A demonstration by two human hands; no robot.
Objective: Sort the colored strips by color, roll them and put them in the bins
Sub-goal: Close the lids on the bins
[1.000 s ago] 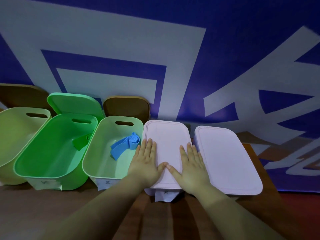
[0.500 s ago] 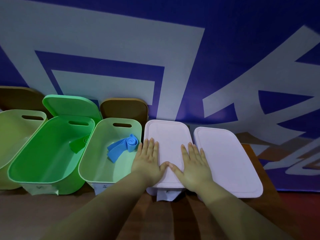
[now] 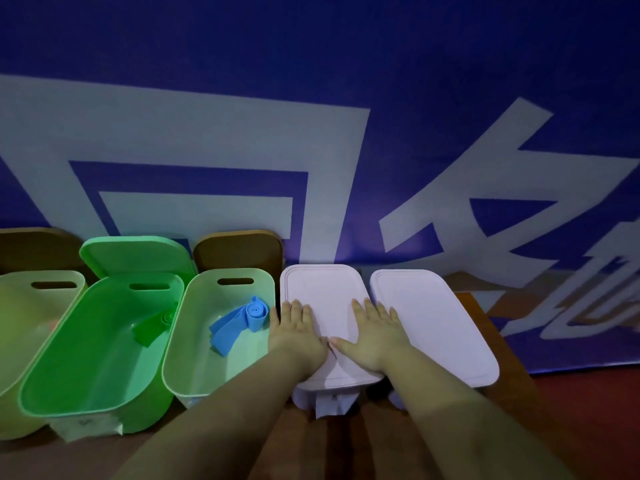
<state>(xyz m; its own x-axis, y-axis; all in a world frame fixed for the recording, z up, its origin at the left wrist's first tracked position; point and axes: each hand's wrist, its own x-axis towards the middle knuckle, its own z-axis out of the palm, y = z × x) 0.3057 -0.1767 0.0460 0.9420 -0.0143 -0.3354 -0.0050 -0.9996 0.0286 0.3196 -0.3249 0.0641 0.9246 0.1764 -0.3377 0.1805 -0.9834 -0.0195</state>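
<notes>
Both hands lie flat with straight fingers on the pale lilac lid (image 3: pixel 325 289) of a closed bin, my left hand (image 3: pixel 294 336) on its left half and my right hand (image 3: pixel 375 336) on its right half, thumbs nearly touching. Left of it a pale green open bin (image 3: pixel 194 375) holds a partly unrolled blue strip (image 3: pixel 242 318). The bright green bin (image 3: pixel 86 386) beside that holds a green strip (image 3: pixel 156 327). A yellow-green bin (image 3: pixel 20 306) stands at the far left, its contents unclear.
A second lilac-lidded bin (image 3: pixel 436 327) stands to the right. A green lid (image 3: pixel 135 254) and brown lids (image 3: pixel 239 251) lean against the blue and white banner wall behind the bins. Paper labels hang from the bin fronts. Brown table surface runs in front.
Both hands stay pressed flat on the lilac lid. The view has shifted slightly, so the bins sit a little further left in frame.
</notes>
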